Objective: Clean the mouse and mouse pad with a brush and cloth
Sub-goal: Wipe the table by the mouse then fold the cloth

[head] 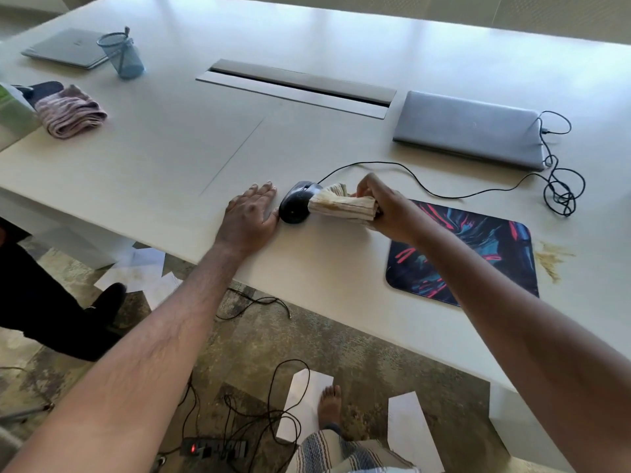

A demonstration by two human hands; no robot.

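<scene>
Head view showed the desk [143,172] filling most of the frame, pale and broad, with a cable slot [297,87] in its upper middle. At upper right lay a closed laptop [471,129]; a second laptop [66,49] lay at upper left beside a blue mesh cup [123,56]. The pad [505,247], dark with red and blue streaks, sat at right of centre near the desk's front edge, partly hidden by the right forearm, with a brownish smear [553,259] on the desk just beside its right edge. A folded pinkish towel [70,110] lay at far left, well apart from the work.

The left hand [251,215] lay flat on the desk, fingers straight, its thumb side touching or just beside the mouse [295,204], seemingly bracing it. The mouse sat on bare desk at centre frame, off the pad, its cord [444,191] running right to a tangle by the near laptop. The right hand [382,206] had its grip curled round a folded, stained cloth [341,203], the cloth's end pressed on the mouse's right side.

No brush was seen. By my judgement the step in hand was wiping the mouse; next would come working the cloth over its remaining faces with the left hand steadying it, then the pad.
</scene>
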